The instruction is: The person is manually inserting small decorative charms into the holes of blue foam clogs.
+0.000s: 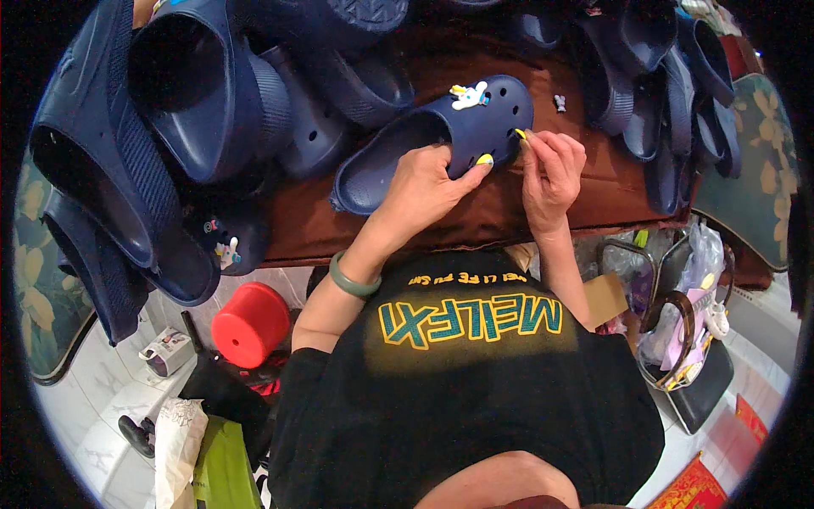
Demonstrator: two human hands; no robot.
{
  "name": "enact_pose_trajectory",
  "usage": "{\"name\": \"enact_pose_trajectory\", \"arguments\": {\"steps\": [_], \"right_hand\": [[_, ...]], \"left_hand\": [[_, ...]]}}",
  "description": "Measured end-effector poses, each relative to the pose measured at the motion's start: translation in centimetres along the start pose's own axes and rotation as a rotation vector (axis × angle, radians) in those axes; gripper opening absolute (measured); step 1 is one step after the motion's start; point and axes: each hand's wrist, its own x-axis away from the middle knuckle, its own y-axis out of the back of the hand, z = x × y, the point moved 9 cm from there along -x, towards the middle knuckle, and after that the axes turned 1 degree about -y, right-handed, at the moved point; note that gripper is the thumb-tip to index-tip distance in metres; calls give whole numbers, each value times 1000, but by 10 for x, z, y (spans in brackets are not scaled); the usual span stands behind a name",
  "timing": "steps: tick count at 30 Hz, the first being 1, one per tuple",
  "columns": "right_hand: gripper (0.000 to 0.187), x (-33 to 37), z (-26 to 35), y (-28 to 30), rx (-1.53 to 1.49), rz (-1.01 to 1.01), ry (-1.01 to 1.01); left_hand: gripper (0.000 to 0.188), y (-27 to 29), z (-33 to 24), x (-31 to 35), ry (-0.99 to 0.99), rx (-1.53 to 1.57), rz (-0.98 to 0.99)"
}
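A navy blue clog with round holes lies tilted on the brown-covered table, its toe toward the far right. My left hand, with a pale green bangle at its wrist, is closed on the clog's near side. A small yellow and white piece shows at its thumb tip. On the upper lies a white cartoon shoe charm with a yellow part. My right hand pinches a small yellow piece against a hole near the toe; its exact shape is mostly hidden by the fingers.
Several navy clogs are piled at the left, and more clogs stand at the right. A tiny charm rests on the brown cloth. Below are a red stool, bags and a basket.
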Motion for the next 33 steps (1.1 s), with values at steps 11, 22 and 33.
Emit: {"name": "enact_pose_trajectory", "arguments": {"steps": [11, 22, 33], "right_hand": [[33, 5, 14, -13, 150, 121, 166], [34, 4, 15, -22, 205, 485, 111], [26, -11, 18, -28, 167, 574, 196]], "left_hand": [[38, 1, -1, 0, -68, -30, -17], [39, -3, -11, -3, -174, -51, -19], [42, -3, -13, -6, -132, -158, 7]]}}
